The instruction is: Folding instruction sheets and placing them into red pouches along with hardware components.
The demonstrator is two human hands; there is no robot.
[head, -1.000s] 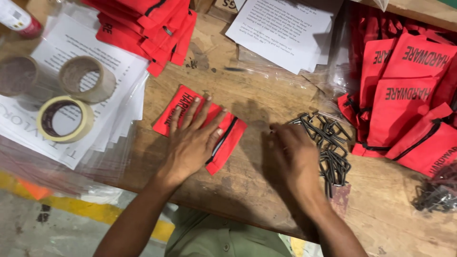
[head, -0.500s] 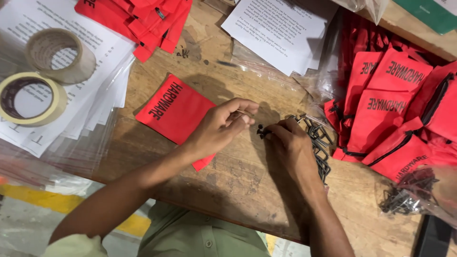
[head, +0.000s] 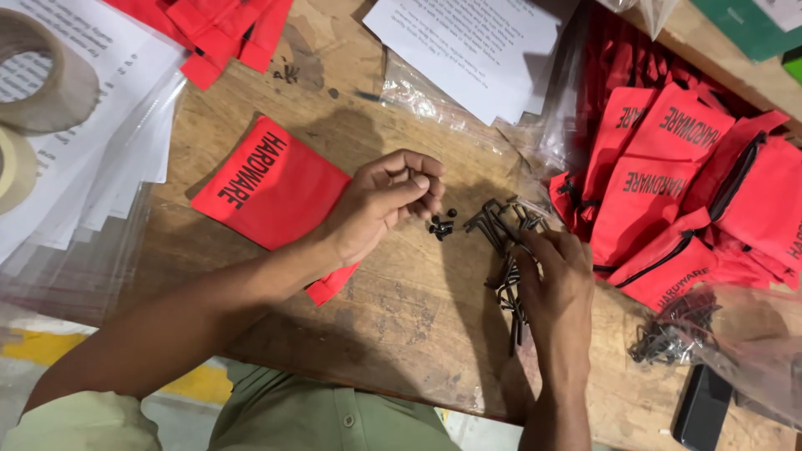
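Head view of a wooden table [head: 401,317] used for sorting small hardware. At centre frame the left hand [head: 380,205] is raised just above the table with its fingers [head: 418,179] curled narrowly together, thumb against fingertips, as for pinching something very small; whether a piece is in fact held cannot be told. Just below and right of those fingertips a few small black screws [head: 441,224] lie loose on the wood, within easy reach of the pinch. Right of centre the right hand [head: 555,288] rests palm down, fingers spread flat over a pile of black hex keys [head: 501,230], a posture that keeps the pile together and touching the table. Under the left wrist lies a single flat red pouch [head: 271,188], set apart from the others and close to the hands. A heap of similar red pouches [head: 685,192] fills the right of the frame, partly inside clear plastic; more lie at the upper left [head: 213,29]. Printed sheets [head: 468,42] occupy the upper centre, tape rolls [head: 38,71] sit on further sheets at the left edge, and a clear bag of dark parts [head: 718,334] lies at lower right.
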